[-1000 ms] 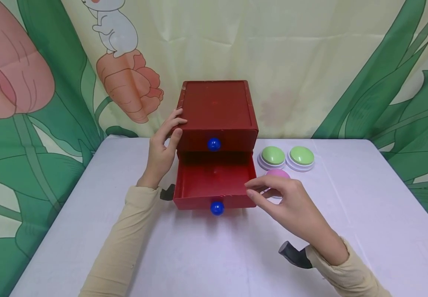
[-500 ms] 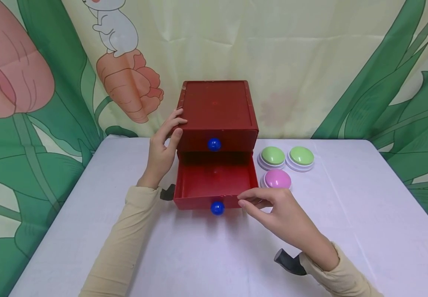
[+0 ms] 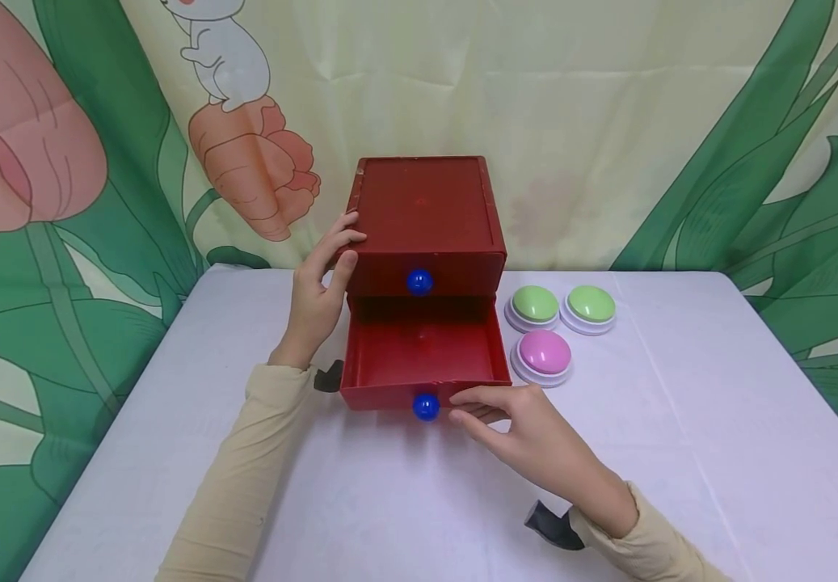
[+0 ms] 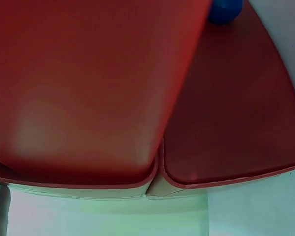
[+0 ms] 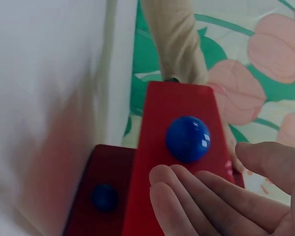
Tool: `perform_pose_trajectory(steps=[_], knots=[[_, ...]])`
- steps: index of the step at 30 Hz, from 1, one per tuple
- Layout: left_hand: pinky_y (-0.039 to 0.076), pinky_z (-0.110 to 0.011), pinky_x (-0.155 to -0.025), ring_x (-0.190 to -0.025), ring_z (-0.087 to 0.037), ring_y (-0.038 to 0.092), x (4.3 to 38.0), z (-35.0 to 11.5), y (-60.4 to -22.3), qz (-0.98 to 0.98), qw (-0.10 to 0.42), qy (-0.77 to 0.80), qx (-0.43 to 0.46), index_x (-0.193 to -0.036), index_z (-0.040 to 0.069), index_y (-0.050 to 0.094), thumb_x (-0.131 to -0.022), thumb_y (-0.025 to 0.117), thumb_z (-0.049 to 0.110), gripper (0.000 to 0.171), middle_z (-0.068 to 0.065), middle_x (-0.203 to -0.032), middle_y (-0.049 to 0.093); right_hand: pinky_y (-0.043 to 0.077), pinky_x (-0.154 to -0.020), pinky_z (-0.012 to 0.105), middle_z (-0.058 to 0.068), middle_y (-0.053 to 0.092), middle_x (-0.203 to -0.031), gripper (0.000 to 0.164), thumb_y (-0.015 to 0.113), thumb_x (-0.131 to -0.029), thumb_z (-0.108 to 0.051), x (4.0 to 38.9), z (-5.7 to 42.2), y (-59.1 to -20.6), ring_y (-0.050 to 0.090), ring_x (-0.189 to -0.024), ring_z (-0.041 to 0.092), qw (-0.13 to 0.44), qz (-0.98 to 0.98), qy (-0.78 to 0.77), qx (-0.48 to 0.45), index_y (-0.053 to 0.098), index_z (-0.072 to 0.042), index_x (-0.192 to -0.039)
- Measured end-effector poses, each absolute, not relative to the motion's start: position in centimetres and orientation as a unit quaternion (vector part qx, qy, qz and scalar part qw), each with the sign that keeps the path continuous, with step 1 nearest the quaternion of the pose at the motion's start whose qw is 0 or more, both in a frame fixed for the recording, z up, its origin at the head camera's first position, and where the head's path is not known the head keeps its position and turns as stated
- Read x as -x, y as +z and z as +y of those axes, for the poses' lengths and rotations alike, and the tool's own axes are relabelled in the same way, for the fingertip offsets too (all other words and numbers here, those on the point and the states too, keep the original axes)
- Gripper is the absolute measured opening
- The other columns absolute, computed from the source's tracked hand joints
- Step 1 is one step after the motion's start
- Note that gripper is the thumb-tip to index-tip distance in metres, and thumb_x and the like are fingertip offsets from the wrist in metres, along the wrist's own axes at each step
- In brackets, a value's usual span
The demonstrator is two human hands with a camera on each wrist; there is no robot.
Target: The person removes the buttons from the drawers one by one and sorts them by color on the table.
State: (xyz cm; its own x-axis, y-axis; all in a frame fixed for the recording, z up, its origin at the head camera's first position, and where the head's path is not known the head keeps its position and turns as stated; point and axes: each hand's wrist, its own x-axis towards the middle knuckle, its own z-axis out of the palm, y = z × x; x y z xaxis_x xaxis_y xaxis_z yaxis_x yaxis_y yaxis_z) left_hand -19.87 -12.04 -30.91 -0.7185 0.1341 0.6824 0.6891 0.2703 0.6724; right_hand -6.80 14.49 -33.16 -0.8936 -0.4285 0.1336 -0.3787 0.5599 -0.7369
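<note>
A red two-drawer box (image 3: pixel 422 202) stands at the back of the white table in the head view. Its upper drawer, with a blue knob (image 3: pixel 419 282), is closed. The lower drawer (image 3: pixel 422 352) is pulled out and nothing lies in its visible inside; a blue round knob (image 3: pixel 426 406) sits on its front. My left hand (image 3: pixel 317 295) rests on the box's upper left edge, fingers over the top and thumb at the front corner. Thumb and fingers apart, my right hand (image 3: pixel 528 432) is beside the lower knob at the drawer front. In the right wrist view its fingers (image 5: pixel 169 206) lie close below that knob.
Right of the box sit two green push-button lights (image 3: pixel 534 304) with white bases and a pink one (image 3: pixel 545 353) in front of them. Behind the table (image 3: pixel 389 517) hangs a curtain (image 3: pixel 564 145) printed with plants and a rabbit.
My right hand has moved left and toward the front, from the lower drawer's right corner to beside its knob, uncovering the pink light. The left hand and drawers have stayed put.
</note>
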Motion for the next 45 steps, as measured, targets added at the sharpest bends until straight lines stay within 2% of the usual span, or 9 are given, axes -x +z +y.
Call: perform_pose_trajectory(steps=[5, 11, 21, 28, 38, 42, 45], knots=[[0.046, -0.026, -0.104, -0.144, -0.016, 0.04, 20.0, -12.1, -31.0, -0.753, 0.259, -0.54, 0.274, -0.126, -0.002, 0.059, -0.102, 0.052, 0.012, 0.029, -0.014, -0.15, 0.048, 0.058, -0.081, 0.024, -0.004, 0.075, -0.104, 0.028, 0.072, -0.092, -0.029, 7.0, 13.9, -33.9, 0.071, -0.087, 0.002, 0.041, 0.883, -0.411, 0.224, 0.073, -0.012, -0.113], [0.046, -0.023, -0.103, -0.143, -0.017, 0.04, 19.9, -12.0, -31.0, -0.752, 0.261, -0.539, 0.276, -0.126, -0.003, 0.059, -0.101, 0.052, 0.011, 0.029, -0.015, -0.149, 0.048, 0.058, -0.078, 0.023, -0.009, 0.073, -0.101, 0.028, 0.068, -0.093, -0.039, 7.2, 13.5, -34.4, 0.068, -0.089, 0.006, 0.07, 0.88, -0.421, 0.208, 0.075, -0.017, -0.111], [0.047, -0.024, -0.103, -0.144, -0.017, 0.039, 19.9, -12.1, -30.9, -0.755, 0.263, -0.535, 0.273, -0.126, -0.003, 0.059, -0.102, 0.052, 0.011, 0.029, -0.015, -0.149, 0.048, 0.057, -0.079, 0.023, -0.01, 0.068, -0.099, 0.026, 0.064, -0.095, -0.04, 7.6, 12.9, -35.6, 0.061, -0.097, 0.014, 0.081, 0.87, -0.437, 0.212, 0.076, -0.02, -0.108], [0.046, -0.021, -0.103, -0.144, -0.018, 0.039, 19.9, -12.0, -30.9, -0.752, 0.265, -0.535, 0.278, -0.127, -0.004, 0.059, -0.101, 0.052, 0.011, 0.03, -0.018, -0.149, 0.048, 0.056, -0.074, 0.024, -0.004, 0.071, -0.087, 0.027, 0.059, -0.098, -0.042, 7.9, 12.6, -36.0, 0.062, -0.083, 0.01, 0.093, 0.866, -0.439, 0.221, 0.077, -0.021, -0.103], [0.045, -0.021, -0.103, -0.144, -0.019, 0.04, 19.9, -11.9, -30.8, -0.753, 0.265, -0.534, 0.279, -0.127, -0.004, 0.059, -0.101, 0.052, 0.008, 0.029, -0.019, -0.149, 0.048, 0.058, -0.078, 0.024, 0.003, 0.075, -0.095, 0.03, 0.057, -0.101, -0.038, 7.9, 12.4, -36.0, 0.073, -0.084, 0.019, 0.129, 0.838, -0.482, 0.22, 0.075, -0.015, -0.107], [0.046, -0.022, -0.103, -0.144, -0.02, 0.039, 19.8, -11.9, -30.8, -0.753, 0.266, -0.533, 0.279, -0.126, -0.004, 0.059, -0.101, 0.052, 0.008, 0.029, -0.018, -0.148, 0.049, 0.058, -0.077, 0.025, 0.001, 0.075, -0.092, 0.032, 0.056, -0.101, -0.039, 8.0, 12.3, -36.0, 0.073, -0.083, 0.019, 0.127, 0.84, -0.48, 0.219, 0.075, -0.015, -0.106], [0.045, -0.027, -0.107, -0.145, -0.023, 0.038, 19.8, -12.0, -30.8, -0.752, 0.266, -0.534, 0.28, -0.126, -0.004, 0.059, -0.101, 0.052, 0.008, 0.029, -0.019, -0.148, 0.049, 0.057, -0.077, 0.026, -0.002, 0.075, -0.089, 0.033, 0.056, -0.101, -0.041, 8.1, 12.3, -36.0, 0.072, -0.082, 0.019, 0.125, 0.842, -0.477, 0.218, 0.076, -0.015, -0.104]])
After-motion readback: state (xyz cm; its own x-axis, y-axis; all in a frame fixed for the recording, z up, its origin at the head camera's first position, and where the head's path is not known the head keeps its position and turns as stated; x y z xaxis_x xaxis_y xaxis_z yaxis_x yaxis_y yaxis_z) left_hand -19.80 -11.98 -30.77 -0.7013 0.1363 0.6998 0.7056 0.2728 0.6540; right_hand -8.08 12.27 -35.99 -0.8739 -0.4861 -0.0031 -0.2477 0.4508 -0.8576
